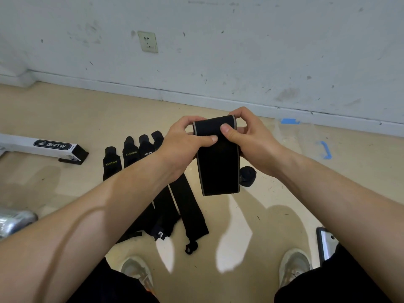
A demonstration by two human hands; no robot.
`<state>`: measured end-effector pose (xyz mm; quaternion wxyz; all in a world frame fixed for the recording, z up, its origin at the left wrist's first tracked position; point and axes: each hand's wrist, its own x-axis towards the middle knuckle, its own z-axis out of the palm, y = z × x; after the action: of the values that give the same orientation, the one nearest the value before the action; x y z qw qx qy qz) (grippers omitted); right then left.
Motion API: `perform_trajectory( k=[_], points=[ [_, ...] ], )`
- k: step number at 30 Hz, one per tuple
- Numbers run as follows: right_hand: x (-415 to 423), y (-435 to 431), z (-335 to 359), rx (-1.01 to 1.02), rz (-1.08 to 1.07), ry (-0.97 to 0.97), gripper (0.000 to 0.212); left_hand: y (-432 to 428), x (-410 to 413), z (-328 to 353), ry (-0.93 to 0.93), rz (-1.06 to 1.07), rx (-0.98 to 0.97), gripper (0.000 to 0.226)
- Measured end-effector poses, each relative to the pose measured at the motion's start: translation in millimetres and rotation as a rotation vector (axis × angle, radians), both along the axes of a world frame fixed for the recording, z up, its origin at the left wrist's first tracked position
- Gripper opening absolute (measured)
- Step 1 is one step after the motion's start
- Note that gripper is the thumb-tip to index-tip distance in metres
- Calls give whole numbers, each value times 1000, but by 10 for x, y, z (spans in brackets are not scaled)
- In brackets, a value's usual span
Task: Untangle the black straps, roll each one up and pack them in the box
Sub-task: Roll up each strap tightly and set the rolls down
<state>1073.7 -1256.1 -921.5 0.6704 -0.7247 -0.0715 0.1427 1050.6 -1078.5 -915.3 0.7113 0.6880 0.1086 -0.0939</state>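
So, biggest first: the floor has a row of black straps laid flat side by side on it. The white box lies on the floor further left, well apart from the action, and is prob where everything ends up.

The strap in hand is up in the air, top end bent over, the rest hanging loose and not touching the floor. It looks soft, light and floppy w/ a non-slippery fabric, so it'll sag wherever it isn't held. Imo best taken at the top end across the full width, so the roll starts tight and straight.

The left hand and right hand both grip that top end, thumbs pressed on the front face, fingers curled behind, forearms reaching fwd, wrists close together. One rolled strap sits on the floor just below the right hand.
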Motion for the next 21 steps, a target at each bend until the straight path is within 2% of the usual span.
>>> perform_trajectory(
  k=[6,11,18,21],
  points=[
    [10,-6,-7,-16,18,-26,13,34,31,8,123,-79,-102,36],
    [12,-22,-12,-7,34,-15,18,80,45,90,88,-172,-121,29],
    [8,5,95,183,17,187,21,99,74,53,-43,-92,-102,29],
    [14,28,82,190,3,214,18,113,85,56,-78,-76,-93,27]
  ],
)
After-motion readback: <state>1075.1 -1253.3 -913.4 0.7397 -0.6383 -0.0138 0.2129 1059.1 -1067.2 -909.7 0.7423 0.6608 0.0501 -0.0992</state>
